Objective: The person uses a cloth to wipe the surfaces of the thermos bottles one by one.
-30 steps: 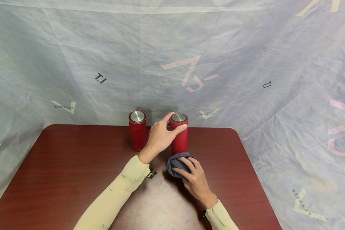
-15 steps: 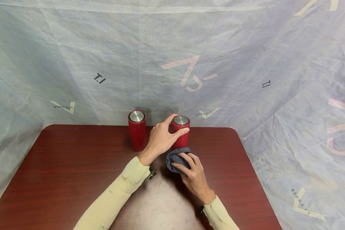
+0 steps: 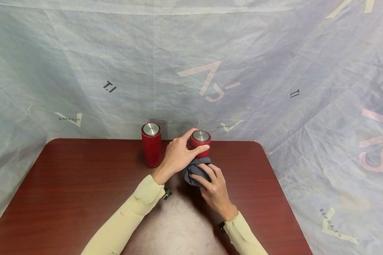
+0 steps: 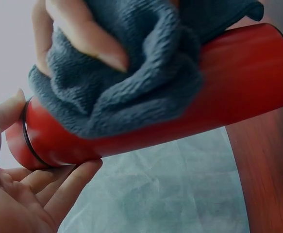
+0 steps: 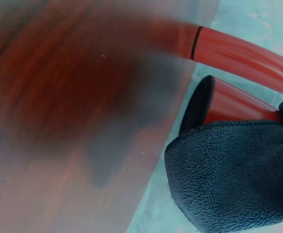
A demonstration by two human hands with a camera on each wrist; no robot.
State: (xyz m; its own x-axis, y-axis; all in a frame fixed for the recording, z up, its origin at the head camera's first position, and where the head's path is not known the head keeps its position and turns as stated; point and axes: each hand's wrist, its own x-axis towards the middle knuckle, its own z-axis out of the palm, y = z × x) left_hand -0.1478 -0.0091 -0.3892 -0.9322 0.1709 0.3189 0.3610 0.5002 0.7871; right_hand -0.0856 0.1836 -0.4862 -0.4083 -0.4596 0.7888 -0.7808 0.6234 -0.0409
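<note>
My left hand point(image 3: 178, 156) grips a red thermos point(image 3: 205, 154) around its top, thumb in front and fingers behind. The left wrist view shows those fingers by the dark ring under the lid. My right hand point(image 3: 216, 193) holds a bunched blue-grey cloth point(image 3: 190, 174) against the thermos's side, hiding much of the body in the head view. In the right wrist view the cloth point(image 5: 233, 174) hangs beside the thermos point(image 5: 236, 107), whose dark base shows above the table. Left of my left hand, a second red thermos point(image 3: 152, 152) with a silver-topped lid stands upright.
The dark red-brown wooden table point(image 3: 83, 184) ends just behind both thermoses. A grey printed sheet point(image 3: 131, 71) hangs behind it and along both sides.
The cloth has slid up the thermos with my right hand, toward the lid. The thermos's top has come slightly nearer and to the right with my left hand. The second thermos has stayed put.
</note>
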